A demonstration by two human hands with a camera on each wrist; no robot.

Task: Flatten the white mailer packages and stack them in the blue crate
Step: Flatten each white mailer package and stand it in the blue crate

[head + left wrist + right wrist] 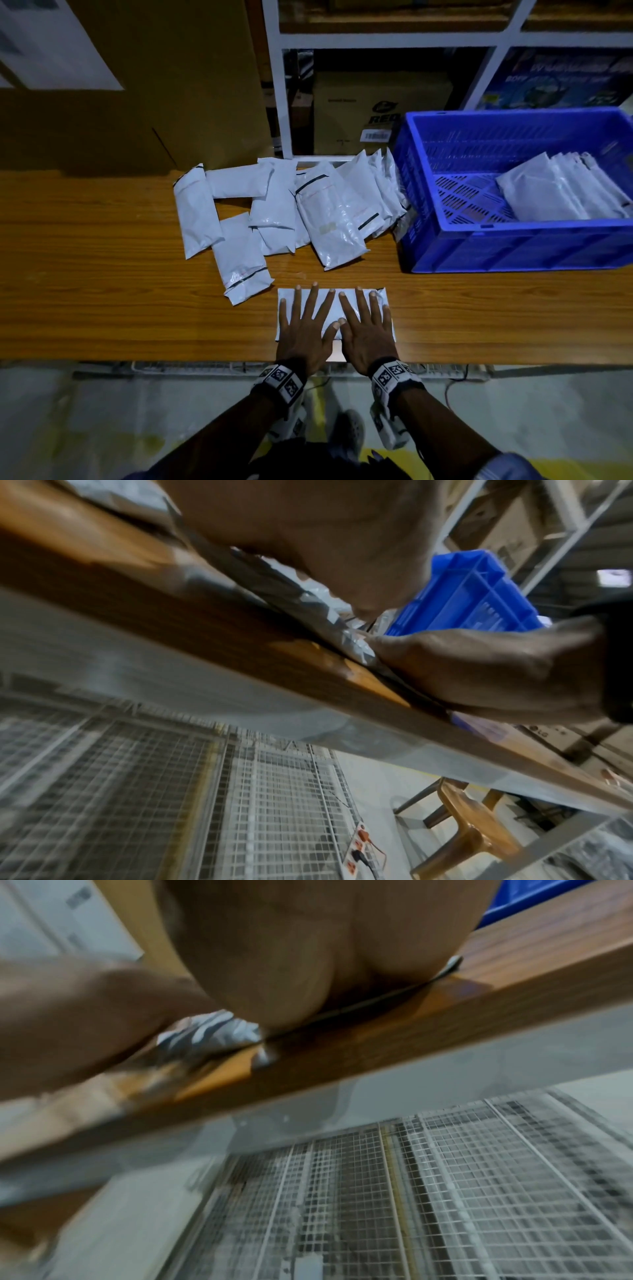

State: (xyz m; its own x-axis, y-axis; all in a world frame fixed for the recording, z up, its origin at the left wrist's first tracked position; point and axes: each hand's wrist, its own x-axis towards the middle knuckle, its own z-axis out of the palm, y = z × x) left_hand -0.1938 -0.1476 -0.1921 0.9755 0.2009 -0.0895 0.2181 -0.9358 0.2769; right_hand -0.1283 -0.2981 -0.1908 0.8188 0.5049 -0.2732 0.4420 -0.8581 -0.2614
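Long wooden table [102, 274] underfoot, blue crate [513, 246] at far right with flattened mailers [555, 192] inside. Loose pile of mailers [281, 205] mid-table. Front edge: one white mailer [329, 301], pressed flat under left hand [303, 329] and right hand [366, 329], fingers spread straight, thumbs touching.

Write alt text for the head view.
Left hand and right hand press flat on a white mailer at the wooden table's near edge. More mailers lie scattered beyond; a blue crate, right, holds several.
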